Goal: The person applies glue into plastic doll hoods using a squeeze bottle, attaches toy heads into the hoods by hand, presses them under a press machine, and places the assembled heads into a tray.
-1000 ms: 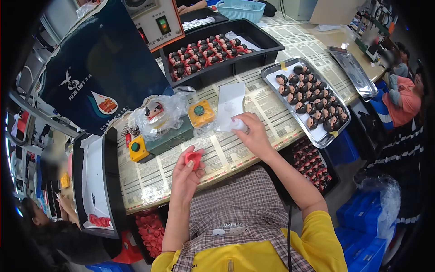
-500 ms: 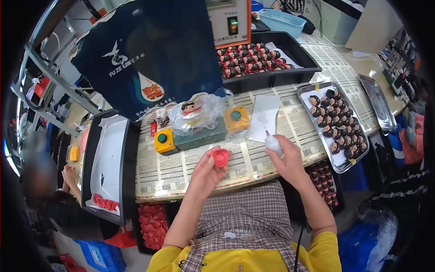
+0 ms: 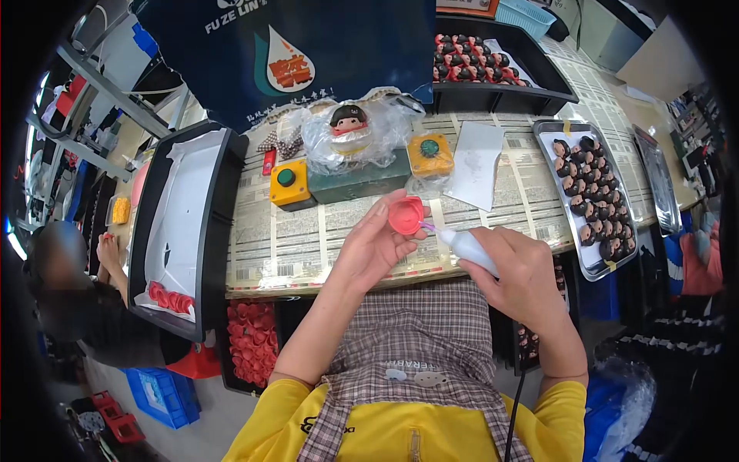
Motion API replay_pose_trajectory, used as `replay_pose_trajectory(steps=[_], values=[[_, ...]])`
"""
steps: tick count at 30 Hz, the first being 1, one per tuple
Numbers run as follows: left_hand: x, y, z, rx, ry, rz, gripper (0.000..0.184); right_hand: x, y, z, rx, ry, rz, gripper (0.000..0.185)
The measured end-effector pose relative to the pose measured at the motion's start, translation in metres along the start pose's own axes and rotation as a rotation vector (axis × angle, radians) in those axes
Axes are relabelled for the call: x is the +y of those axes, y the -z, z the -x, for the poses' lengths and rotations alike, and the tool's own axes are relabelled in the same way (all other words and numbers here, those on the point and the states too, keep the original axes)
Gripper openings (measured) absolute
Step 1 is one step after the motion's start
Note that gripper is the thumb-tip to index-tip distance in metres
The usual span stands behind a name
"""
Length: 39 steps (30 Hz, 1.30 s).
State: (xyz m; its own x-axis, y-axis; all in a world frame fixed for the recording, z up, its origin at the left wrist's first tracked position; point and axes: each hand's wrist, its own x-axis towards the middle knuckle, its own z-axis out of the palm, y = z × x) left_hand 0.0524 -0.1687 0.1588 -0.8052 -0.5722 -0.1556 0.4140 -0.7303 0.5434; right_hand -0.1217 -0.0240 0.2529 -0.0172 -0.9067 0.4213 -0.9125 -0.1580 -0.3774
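Red cup-shaped piece (image 3: 406, 215), hollow facing the camera, is pinched in the left hand (image 3: 368, 251) over a patterned table (image 3: 285, 242); by its right rim, the purple nozzle (image 3: 429, 227) of a squeeze bottle (image 3: 471, 249) slants from the right hand's (image 3: 523, 273) clasp.

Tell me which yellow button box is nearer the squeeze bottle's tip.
The right yellow button box, beside the white sheet; the left yellow button box stands farther from the squeeze bottle.
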Motion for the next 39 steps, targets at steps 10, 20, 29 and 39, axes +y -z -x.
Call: replay_pose_trajectory(steps=[10,20,29,39], values=[[-0.001,-0.003,0.007,-0.02,-0.024,-0.011,0.04,-0.017,-0.003,-0.005,-0.039,0.051,0.148,0.023],[0.001,-0.008,0.009,0.006,-0.033,-0.096,0.041,-0.02,-0.007,-0.007,-0.038,0.055,0.151,0.025],[0.004,-0.011,0.01,-0.002,-0.042,-0.114,0.04,-0.019,-0.01,-0.01,-0.04,0.058,0.154,0.025],[0.004,-0.012,0.01,-0.026,-0.043,-0.119,0.041,-0.017,-0.014,-0.01,-0.031,0.067,0.164,0.024]])
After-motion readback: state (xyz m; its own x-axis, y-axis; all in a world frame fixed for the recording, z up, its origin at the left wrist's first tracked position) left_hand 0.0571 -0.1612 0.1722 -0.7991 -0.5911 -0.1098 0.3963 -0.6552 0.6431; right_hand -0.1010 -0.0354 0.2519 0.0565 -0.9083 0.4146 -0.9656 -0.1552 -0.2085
